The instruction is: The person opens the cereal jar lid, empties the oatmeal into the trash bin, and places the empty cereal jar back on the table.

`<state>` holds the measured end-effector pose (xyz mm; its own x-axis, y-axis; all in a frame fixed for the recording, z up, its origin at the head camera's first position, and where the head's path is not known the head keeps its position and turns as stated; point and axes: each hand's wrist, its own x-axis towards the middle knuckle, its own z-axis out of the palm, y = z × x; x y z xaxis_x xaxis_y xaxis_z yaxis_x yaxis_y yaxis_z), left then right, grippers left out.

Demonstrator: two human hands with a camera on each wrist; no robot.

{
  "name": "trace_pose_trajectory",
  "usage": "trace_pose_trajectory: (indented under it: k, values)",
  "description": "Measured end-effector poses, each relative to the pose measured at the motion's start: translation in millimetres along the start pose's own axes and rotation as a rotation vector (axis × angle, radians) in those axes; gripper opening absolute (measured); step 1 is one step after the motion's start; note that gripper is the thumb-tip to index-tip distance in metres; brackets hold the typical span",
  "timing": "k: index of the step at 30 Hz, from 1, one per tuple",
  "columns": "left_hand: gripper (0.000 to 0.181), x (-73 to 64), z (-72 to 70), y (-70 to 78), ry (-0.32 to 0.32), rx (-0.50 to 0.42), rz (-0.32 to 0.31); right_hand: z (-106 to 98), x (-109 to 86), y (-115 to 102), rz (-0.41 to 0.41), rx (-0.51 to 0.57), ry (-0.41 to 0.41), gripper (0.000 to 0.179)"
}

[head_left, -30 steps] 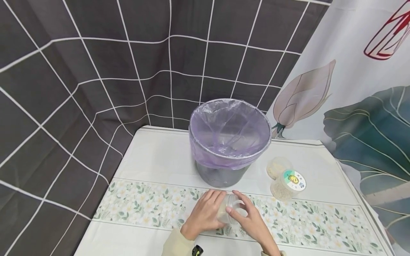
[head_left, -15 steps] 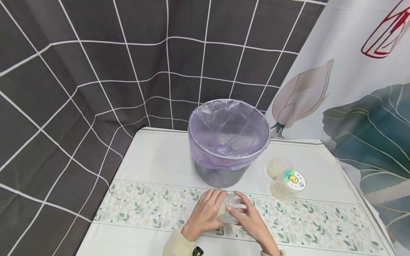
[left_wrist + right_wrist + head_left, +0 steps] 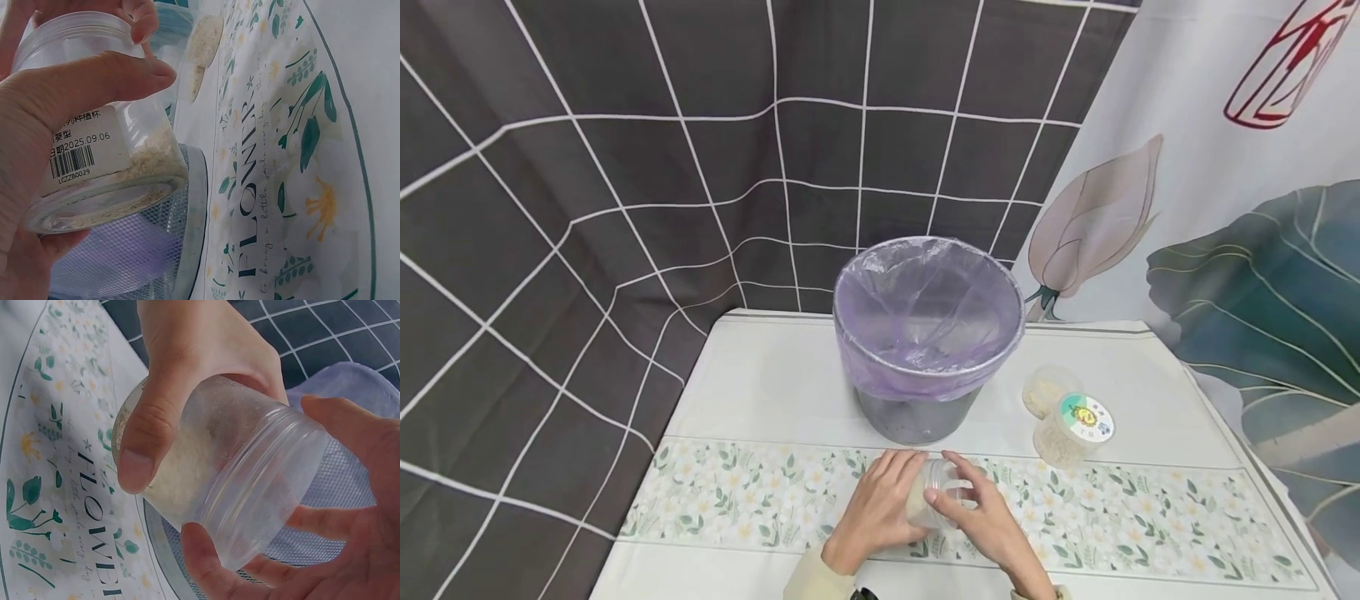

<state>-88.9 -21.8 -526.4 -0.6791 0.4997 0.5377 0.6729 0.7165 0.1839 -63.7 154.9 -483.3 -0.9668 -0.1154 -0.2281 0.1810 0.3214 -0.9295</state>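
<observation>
A clear plastic jar (image 3: 212, 437) with pale flaky bits inside is tilted on its side between both hands. My left hand (image 3: 880, 504) grips its body, thumb across the side, above a white label with a barcode (image 3: 72, 162) in the left wrist view. At the jar's ridged end, the fingers of my right hand (image 3: 988, 512) curl around the rim, with thumb and fingertips touching it. Whether a clear lid covers that end, I cannot tell. Part of the jar is hidden behind the left hand in the head view.
A mesh waste bin (image 3: 910, 417) lined with a purple bag stands just beyond the hands. To its right sit a jar with a green-and-white sunflower lid (image 3: 1086, 418) and a clear round container (image 3: 1048, 390) with pale bits. A dark gridded curtain (image 3: 715, 150) hangs behind.
The head view has shifted slightly. Both hands stay on the jar in nearly the same place, with only small movements of the right fingers at the rim.
</observation>
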Motion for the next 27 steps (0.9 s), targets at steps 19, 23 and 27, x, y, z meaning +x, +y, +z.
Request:
trace_pose_trajectory:
  k: [19,23,27]
  values:
    - [0.093,-8.1,1.0,1.3,0.014,-0.075,-0.05,1.2,-3.6,3.1,-0.073,-0.047,-0.024,0.061]
    - [0.095,-7.2,-1.3,-0.5,-0.027,-0.101,-0.051,0.6,-3.8,2.5,-0.109,-0.061,-0.028,0.062]
    - [0.096,-6.3,-3.2,-2.5,-0.057,-0.12,-0.039,0.1,-3.7,1.9,-0.147,-0.087,-0.04,0.062]
